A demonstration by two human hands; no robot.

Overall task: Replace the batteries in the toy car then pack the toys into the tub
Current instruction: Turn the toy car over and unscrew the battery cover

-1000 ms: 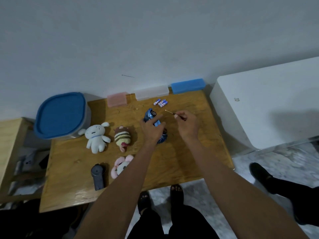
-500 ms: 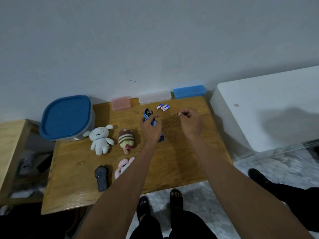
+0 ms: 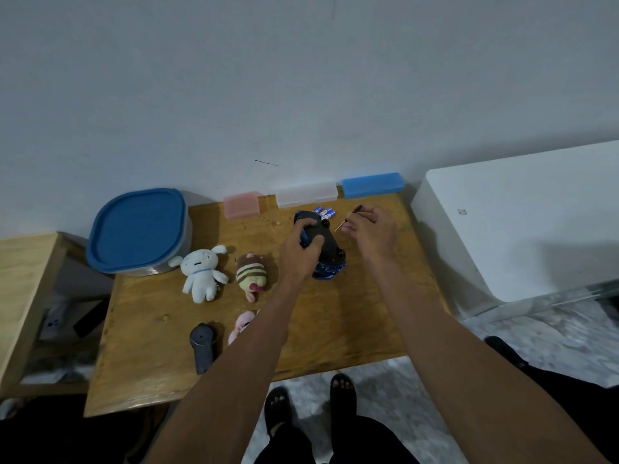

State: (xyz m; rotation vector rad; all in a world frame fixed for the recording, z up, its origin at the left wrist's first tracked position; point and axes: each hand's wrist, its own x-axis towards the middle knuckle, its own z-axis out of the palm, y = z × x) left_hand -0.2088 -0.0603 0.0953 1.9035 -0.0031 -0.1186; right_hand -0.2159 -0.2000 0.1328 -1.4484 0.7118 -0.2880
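Your left hand (image 3: 299, 248) grips the toy car (image 3: 323, 249), which is turned underside up on the wooden table (image 3: 351, 323). Your right hand (image 3: 370, 231) pinches a thin screwdriver (image 3: 348, 217), tip pointing at the car's underside, just beside it. Batteries (image 3: 324, 212) lie just behind the car. The tub (image 3: 139, 231), blue lid on, sits at the table's far left corner. White plush (image 3: 202, 273) and striped plush (image 3: 251, 274) lie left of the car.

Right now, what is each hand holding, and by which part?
Left hand grips the toy car across its upturned underside. Right hand pinches a small screwdriver around mid-length.
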